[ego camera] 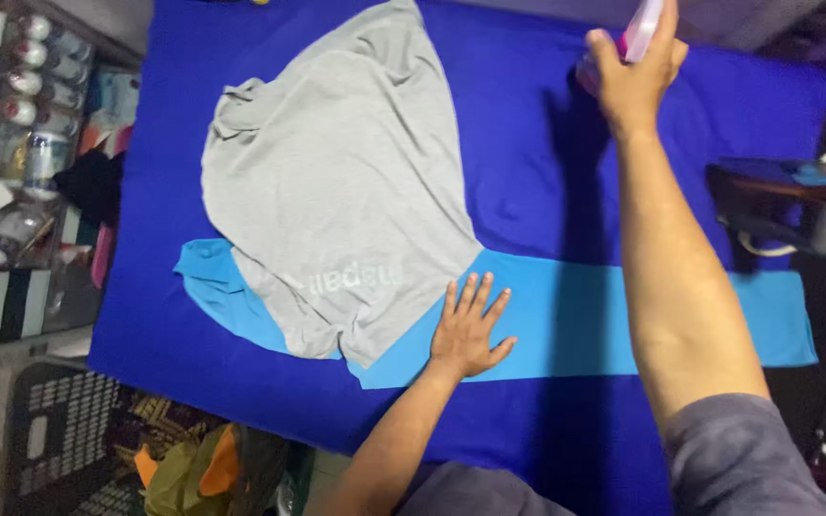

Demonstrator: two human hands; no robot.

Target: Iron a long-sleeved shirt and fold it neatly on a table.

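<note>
The pink bottle (644,29) is cut off by the top edge, so its shape stays unclear; it may be a spray bottle. The right hand (633,72) is wrapped closed around it at the far side of the deep blue cloth (547,143). The left hand (467,330) lies flat, fingers spread, holding nothing, on a smooth light blue fabric (604,315) beside the soft, wrinkled grey T-shirt (346,182). A dark iron (786,205) sits blurred at right.

Our left hand (467,330) lies flat, palm down, fingers spread, forearm angled up from below. Our right arm stretches far forward, nearly straight, its sleeve at the elbow; our right hand (635,72) is curled closed.
</note>
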